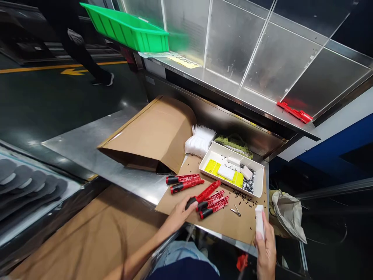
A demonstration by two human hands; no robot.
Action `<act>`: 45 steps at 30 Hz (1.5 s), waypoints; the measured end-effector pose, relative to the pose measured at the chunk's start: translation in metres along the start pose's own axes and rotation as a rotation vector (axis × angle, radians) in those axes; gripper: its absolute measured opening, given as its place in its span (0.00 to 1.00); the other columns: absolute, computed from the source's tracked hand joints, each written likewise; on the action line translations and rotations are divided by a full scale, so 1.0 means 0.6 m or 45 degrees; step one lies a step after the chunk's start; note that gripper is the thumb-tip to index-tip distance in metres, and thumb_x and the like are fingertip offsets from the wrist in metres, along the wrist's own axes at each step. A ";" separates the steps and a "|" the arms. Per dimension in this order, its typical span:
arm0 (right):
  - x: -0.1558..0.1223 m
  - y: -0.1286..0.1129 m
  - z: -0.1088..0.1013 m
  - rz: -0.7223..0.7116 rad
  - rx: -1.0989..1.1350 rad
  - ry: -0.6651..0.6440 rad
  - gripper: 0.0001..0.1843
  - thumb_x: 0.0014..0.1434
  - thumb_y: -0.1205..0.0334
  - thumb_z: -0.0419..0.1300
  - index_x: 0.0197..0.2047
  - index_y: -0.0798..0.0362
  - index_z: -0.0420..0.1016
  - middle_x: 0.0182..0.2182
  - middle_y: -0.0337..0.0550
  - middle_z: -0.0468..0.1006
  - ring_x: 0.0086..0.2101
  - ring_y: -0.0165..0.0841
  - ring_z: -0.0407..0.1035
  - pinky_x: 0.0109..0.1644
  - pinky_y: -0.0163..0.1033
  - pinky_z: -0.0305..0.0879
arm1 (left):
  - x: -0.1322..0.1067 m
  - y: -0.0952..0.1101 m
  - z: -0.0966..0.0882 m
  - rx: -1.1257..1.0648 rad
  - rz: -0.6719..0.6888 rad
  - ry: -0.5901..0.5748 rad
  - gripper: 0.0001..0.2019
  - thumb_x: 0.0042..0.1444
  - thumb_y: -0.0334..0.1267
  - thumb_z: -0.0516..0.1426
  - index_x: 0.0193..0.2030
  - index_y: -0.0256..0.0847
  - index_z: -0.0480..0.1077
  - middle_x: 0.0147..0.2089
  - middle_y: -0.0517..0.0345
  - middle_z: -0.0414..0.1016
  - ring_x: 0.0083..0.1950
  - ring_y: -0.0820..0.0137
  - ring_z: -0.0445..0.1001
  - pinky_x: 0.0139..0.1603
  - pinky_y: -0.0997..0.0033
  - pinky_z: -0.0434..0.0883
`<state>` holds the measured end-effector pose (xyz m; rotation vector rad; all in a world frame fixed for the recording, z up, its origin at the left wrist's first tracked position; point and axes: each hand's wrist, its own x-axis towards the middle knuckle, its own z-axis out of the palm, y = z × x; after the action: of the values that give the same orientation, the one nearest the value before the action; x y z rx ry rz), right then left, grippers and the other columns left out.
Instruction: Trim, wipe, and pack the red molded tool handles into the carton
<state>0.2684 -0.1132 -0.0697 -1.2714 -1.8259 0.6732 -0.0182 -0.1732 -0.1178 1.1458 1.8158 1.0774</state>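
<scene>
Head camera looking down on the bench, and here's the action: the left hand (178, 217) is on a red plastic handle (204, 195), fingers (189, 205) closed around its black end, the handle angled up across the pile. Over on the right, the right hand (265, 249) grips a white block (259, 221) upright, fingers (264, 233) wrapped around its lower part, held just off the near edge of a cardboard sheet (224, 223). That sheet lies on a steel table (99, 155), and on it sit four more red-and-black handles (214, 207), two just beside the left hand and two a little farther up. Small snips (236, 212) lie close by, among scattered black bits (246, 198). Behind them, a white tray (221, 149) holds yellow sheets (224, 175) and white pieces (246, 172). Beyond it, a bundle of white plastic pieces (199, 140) leans beside a brown paper bag (151, 136). Up above, a green crate (125, 29), blurred, tilts over a steel shelf (233, 85) with a red strip (294, 112) at its edge. Far left, a person's legs (87, 46) stride across the dark floor.
</scene>
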 end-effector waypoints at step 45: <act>0.034 -0.053 -0.072 -0.554 -0.366 -0.129 0.22 0.69 0.57 0.50 0.64 0.43 0.68 0.56 0.53 0.62 0.52 0.42 0.68 0.48 0.47 0.74 | -0.035 0.210 0.097 -1.425 -0.599 -1.020 0.25 0.47 0.51 0.70 0.44 0.37 0.73 0.37 0.55 0.76 0.40 0.66 0.78 0.36 0.73 0.73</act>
<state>0.2844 -0.1064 -0.0152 -0.9733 -2.2488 0.2446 0.0813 -0.1452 -0.0230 0.3143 0.5822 0.9124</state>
